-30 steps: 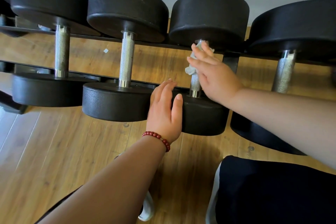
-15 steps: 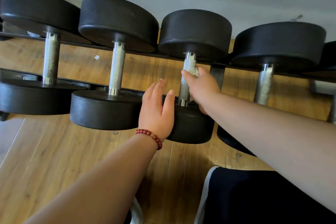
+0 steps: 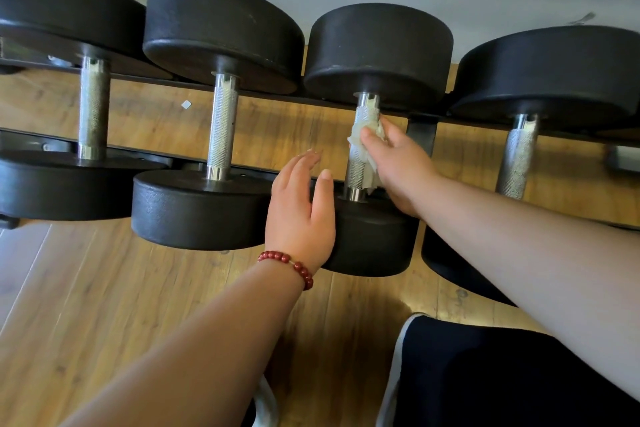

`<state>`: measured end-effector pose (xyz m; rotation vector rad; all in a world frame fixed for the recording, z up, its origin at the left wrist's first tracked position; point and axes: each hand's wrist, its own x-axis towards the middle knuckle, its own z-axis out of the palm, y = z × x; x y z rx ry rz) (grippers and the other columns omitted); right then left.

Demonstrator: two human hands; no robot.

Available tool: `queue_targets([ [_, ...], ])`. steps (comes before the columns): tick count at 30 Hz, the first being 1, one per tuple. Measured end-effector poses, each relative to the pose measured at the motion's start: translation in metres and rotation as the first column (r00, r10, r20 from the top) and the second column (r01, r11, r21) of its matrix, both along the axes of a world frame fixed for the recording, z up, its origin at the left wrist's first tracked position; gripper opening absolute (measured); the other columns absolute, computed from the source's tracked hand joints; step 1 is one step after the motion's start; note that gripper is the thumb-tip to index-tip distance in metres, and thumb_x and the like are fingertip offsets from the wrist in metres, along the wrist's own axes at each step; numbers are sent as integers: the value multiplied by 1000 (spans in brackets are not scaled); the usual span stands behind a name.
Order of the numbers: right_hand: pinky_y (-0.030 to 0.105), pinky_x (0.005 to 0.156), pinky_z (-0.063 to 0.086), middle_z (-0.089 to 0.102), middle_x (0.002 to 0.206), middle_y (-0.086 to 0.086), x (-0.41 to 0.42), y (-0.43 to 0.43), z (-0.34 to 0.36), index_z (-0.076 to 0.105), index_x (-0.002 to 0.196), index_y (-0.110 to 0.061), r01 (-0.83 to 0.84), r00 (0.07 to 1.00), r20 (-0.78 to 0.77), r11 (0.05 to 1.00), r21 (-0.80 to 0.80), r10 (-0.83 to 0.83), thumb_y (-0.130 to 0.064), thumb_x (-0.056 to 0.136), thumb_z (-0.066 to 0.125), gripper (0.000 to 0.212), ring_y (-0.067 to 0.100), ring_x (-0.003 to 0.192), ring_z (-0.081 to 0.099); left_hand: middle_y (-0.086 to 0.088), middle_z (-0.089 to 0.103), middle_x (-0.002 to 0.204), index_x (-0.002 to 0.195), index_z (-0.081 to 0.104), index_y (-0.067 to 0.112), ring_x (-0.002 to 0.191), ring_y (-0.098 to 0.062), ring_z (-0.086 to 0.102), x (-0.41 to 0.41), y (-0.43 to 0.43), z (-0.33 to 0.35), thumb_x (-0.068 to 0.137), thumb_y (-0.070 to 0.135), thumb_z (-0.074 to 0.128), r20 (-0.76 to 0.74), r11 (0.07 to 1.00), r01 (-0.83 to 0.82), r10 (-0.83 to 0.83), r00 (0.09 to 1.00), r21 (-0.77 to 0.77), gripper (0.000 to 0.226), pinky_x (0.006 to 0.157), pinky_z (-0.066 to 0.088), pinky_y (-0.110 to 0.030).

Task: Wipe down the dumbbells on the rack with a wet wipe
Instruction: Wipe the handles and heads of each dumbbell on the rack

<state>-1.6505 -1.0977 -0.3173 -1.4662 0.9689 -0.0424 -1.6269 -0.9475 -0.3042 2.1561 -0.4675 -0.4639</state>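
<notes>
Several black dumbbells with knurled steel handles lie side by side on a low black rack [image 3: 420, 131]. My right hand [image 3: 398, 166] grips the handle of the third dumbbell [image 3: 379, 48] with a crumpled white wet wipe [image 3: 367, 130] wrapped around the steel; the thumb presses the wipe from the front. My left hand [image 3: 301, 215], with a red bead bracelet at the wrist, rests flat against the near head of that same dumbbell, fingers straight and pointing up.
The second dumbbell [image 3: 221, 31] lies just left of my left hand, and a larger dumbbell [image 3: 554, 69] lies to the right. Wooden floor [image 3: 104, 305] runs under and in front of the rack. A grey wall stands behind. My dark-clothed knee [image 3: 502, 374] fills the lower right.
My right hand has slid the wipe along the third dumbbell's handle, and more of the wipe shows around the steel now. My left hand stays on the near head.
</notes>
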Motion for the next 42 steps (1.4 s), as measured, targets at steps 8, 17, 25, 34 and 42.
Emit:
queue_targets([
  [8, 36, 94, 49, 69, 109, -6, 10, 4, -5, 42, 136, -23, -21, 1000, -5, 999, -31, 20, -44, 101, 42, 41, 10, 102, 63, 10, 43, 145, 140, 47, 23, 135, -1, 31, 0, 0, 0, 101, 35, 36, -10, 1000, -2, 2, 1000, 13, 42, 104, 22, -16],
  [17, 38, 90, 56, 71, 93, -4, 20, 7, -8, 52, 94, -31, 138, 987, 86, 990, 1, -137, -45, 97, 52, 15, 8, 85, 71, 10, 43, 145, 140, 47, 23, 129, 5, 30, 0, 0, -1, 101, 35, 37, -11, 1000, 2, -2, 1000, 8, 42, 104, 24, -16],
  [25, 33, 79, 60, 72, 88, 3, 34, 3, 2, 60, 100, -19, 290, 945, 142, 956, 44, -294, -43, 91, 63, 26, 11, 76, 73, 10, 44, 145, 140, 47, 23, 134, -1, 32, 0, 0, -1, 101, 33, 38, -5, 1000, -1, 1, 1000, 11, 41, 106, 25, -18],
  [34, 29, 72, 61, 73, 84, 5, 37, 1, 2, 63, 99, -16, 312, 940, 132, 949, 38, -314, -39, 88, 69, 26, 12, 72, 73, 11, 42, 146, 141, 46, 24, 135, 1, 31, 0, 0, -1, 100, 36, 37, -19, 1000, -4, 4, 1000, 17, 44, 105, 24, -17],
  [42, 31, 73, 61, 74, 79, 5, 41, -7, 7, 67, 97, -9, 297, 947, 91, 947, 122, -308, -33, 81, 78, 31, 15, 72, 73, 10, 43, 145, 141, 46, 21, 136, -2, 31, 0, 0, 2, 101, 34, 37, -23, 1000, 1, -1, 1000, 8, 43, 110, 26, -23],
])
